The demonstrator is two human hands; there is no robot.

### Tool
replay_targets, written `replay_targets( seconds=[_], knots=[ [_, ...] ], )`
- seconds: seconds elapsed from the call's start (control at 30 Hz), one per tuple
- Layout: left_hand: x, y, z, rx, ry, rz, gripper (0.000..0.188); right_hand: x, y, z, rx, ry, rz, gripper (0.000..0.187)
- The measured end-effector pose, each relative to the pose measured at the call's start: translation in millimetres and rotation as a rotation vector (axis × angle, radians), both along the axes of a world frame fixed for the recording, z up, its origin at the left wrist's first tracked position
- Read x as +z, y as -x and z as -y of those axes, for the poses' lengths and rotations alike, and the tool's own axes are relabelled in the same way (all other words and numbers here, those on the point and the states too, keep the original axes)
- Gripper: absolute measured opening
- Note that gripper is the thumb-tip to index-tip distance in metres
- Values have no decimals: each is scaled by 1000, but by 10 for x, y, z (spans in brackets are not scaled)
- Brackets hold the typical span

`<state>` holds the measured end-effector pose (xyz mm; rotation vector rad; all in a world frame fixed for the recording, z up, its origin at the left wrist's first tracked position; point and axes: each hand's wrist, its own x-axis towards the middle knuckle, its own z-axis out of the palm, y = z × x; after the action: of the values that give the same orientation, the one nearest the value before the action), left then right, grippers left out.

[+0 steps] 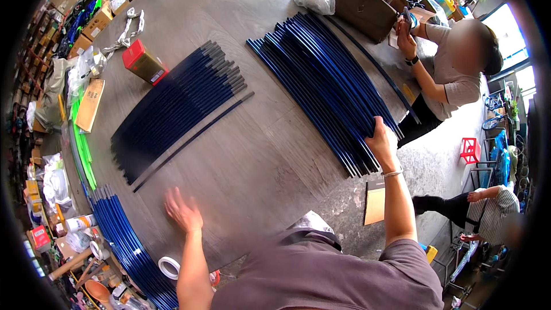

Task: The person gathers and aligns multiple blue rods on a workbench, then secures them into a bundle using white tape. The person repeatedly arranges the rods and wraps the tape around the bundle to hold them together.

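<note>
My right hand (383, 144) is closed at the near right end of a large pile of glossy dark blue rods (324, 92), gripping a rod along the pile's edge; how many it holds is hidden by the fingers. My left hand (183, 211) hovers over the near left part of the table, slightly blurred, fingers apart with nothing in them. Beyond it lies a flat row of dark blue rods with grey ends (178, 106). One single rod (195, 140) lies apart, just to the near side of that row.
Grey table (275, 155) carries a red-topped box (143, 60), a roll of white tape (169, 267) and another blue rod bundle (126, 241) at the left edge. A brown bag (364, 8) sits far right. A seated co-worker (453, 74) is beside the table; another person (488, 212) is lower right.
</note>
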<state>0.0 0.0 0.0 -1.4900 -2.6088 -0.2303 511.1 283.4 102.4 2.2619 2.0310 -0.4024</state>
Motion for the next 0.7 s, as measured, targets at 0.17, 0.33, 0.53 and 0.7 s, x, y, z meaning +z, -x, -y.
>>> replay_targets(
  seconds=[0.17,0.33,0.53,0.7],
  knots=[
    [-46,-5,-48,-36,-50,-24,63,-22,-36,-25,162,-362,41,73],
    [26,-41,-45,-29,-42,-2,62,-117,-67,-18,177,-304,134,88],
    [85,-58,-59,-25,-35,-16,57,-229,-34,13,196,-345,108,98],
    [95,-83,-70,-2,-8,-10,57,-281,-47,3,166,-334,86,104]
  ],
)
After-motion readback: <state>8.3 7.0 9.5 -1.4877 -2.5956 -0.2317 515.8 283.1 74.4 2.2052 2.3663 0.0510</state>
